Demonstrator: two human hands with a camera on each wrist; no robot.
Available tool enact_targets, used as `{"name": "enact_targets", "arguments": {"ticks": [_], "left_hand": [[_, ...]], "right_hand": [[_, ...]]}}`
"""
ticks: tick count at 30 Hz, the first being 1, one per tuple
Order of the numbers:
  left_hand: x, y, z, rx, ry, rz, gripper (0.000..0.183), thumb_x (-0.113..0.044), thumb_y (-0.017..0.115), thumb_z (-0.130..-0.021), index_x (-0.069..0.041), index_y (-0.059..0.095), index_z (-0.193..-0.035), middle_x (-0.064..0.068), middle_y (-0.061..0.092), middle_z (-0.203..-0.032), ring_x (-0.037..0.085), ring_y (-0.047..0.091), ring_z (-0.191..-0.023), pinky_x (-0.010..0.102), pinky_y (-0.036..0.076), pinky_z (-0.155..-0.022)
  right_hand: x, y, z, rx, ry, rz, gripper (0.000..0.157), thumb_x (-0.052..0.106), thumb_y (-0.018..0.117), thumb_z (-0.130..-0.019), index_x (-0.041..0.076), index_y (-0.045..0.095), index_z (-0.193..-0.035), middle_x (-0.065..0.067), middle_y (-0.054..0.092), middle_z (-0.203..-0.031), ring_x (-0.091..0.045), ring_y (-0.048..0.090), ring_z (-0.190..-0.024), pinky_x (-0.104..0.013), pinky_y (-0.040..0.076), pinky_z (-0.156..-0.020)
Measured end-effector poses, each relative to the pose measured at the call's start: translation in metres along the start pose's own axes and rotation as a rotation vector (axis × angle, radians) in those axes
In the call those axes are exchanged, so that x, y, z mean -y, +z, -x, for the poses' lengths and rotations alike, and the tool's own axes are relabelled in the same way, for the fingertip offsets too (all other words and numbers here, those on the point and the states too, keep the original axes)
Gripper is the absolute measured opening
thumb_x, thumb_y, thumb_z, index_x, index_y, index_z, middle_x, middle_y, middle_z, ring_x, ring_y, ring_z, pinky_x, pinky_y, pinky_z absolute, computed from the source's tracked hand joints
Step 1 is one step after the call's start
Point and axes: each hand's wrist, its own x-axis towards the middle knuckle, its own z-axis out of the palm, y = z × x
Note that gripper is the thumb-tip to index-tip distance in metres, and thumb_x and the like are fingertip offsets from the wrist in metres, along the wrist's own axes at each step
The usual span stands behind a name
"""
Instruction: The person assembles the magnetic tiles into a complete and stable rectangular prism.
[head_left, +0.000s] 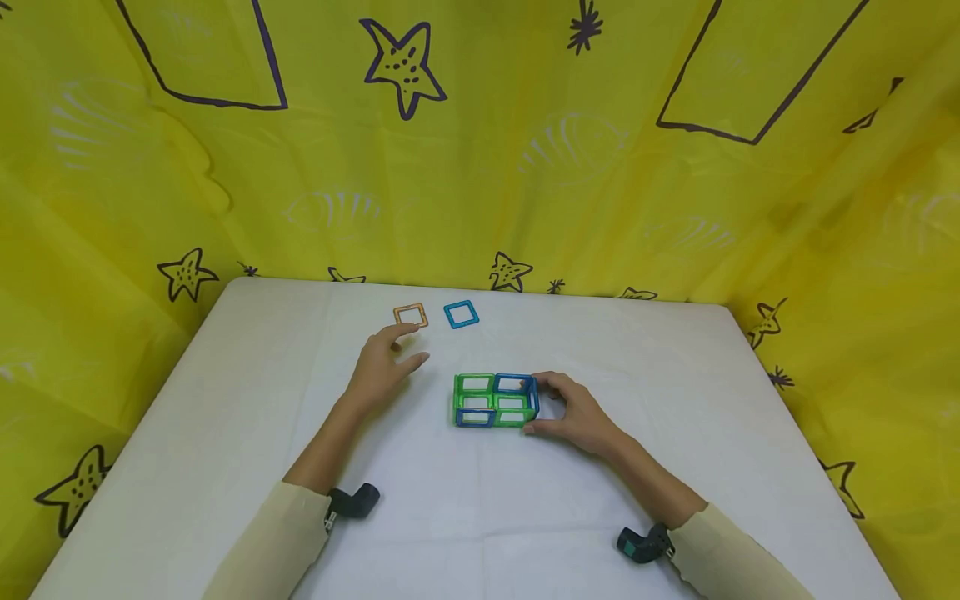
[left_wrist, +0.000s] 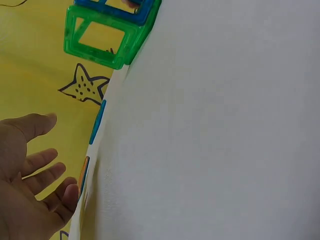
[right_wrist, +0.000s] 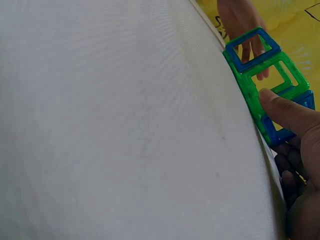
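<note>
On the white table stands a small box of green and blue magnetic tiles (head_left: pixel 495 396), open-framed. My right hand (head_left: pixel 577 415) grips its right end, with the thumb at the near side and fingers round the far corner. In the right wrist view the thumb (right_wrist: pixel 287 111) lies against the tile frames. My left hand (head_left: pixel 378 367) reaches toward an orange square magnetic tile (head_left: pixel 410 307) lying flat. The index fingertip overlaps that tile's near edge, and the thumb stands apart from the fingers. A light blue square tile (head_left: pixel 466 324) lies just right of the orange one.
A yellow curtain (head_left: pixel 465 183) with drawn starfish and shells hangs behind and beside the white table (head_left: pixel 637 350). The two loose tiles lie near the table's far edge. Dark wrist cameras (head_left: pixel 647 544) sit by both sleeves.
</note>
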Motion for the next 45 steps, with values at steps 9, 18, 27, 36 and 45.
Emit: {"name": "enact_targets", "arguments": {"ticks": [9,18,27,36,45], "left_hand": [[0.016,-0.010,-0.032,-0.048,-0.062,0.028,0.058,-0.017,0.079,-0.095,-0.005,0.058,-0.148,0.021,0.063,-0.119,0.030,0.054,-0.093,0.037,0.044,-0.077],[0.021,-0.019,-0.047,-0.039,-0.131,0.076,0.059,-0.016,0.079,-0.096,-0.003,0.057,-0.149,0.020,0.063,-0.116,0.023,0.051,-0.081,0.029,0.044,-0.063],[0.021,-0.014,-0.053,-0.065,-0.167,0.007,0.062,-0.010,0.080,-0.093,-0.007,0.057,-0.151,0.021,0.061,-0.142,0.035,0.063,-0.106,0.044,0.052,-0.091],[0.025,-0.011,-0.059,-0.095,-0.156,-0.061,0.063,-0.013,0.082,-0.092,-0.006,0.059,-0.149,0.019,0.055,-0.152,0.042,0.042,-0.146,0.053,0.032,-0.120],[0.028,-0.006,-0.058,-0.122,-0.148,-0.058,0.060,-0.016,0.086,-0.089,-0.008,0.064,-0.145,0.016,0.058,-0.150,0.039,0.043,-0.147,0.051,0.032,-0.121]], "right_hand": [[-0.001,0.000,0.001,0.003,0.005,0.005,0.069,0.023,0.095,-0.078,0.009,0.063,-0.137,-0.004,0.066,-0.130,-0.025,0.056,-0.115,-0.046,0.046,-0.103],[-0.001,0.000,-0.001,0.006,0.010,0.001,0.069,0.024,0.095,-0.079,0.008,0.062,-0.138,-0.006,0.065,-0.131,-0.026,0.056,-0.116,-0.049,0.046,-0.104],[-0.001,-0.001,0.000,0.005,0.018,0.002,0.070,0.025,0.095,-0.079,0.008,0.062,-0.139,-0.004,0.066,-0.130,-0.025,0.056,-0.116,-0.048,0.046,-0.104],[-0.002,0.000,0.001,0.008,0.022,0.004,0.070,0.025,0.095,-0.079,0.008,0.062,-0.139,-0.006,0.065,-0.131,-0.026,0.057,-0.117,-0.048,0.046,-0.104],[0.001,0.000,0.001,0.004,0.022,-0.004,0.071,0.025,0.095,-0.079,0.007,0.062,-0.138,-0.007,0.065,-0.130,-0.028,0.056,-0.117,-0.053,0.046,-0.104]]}}
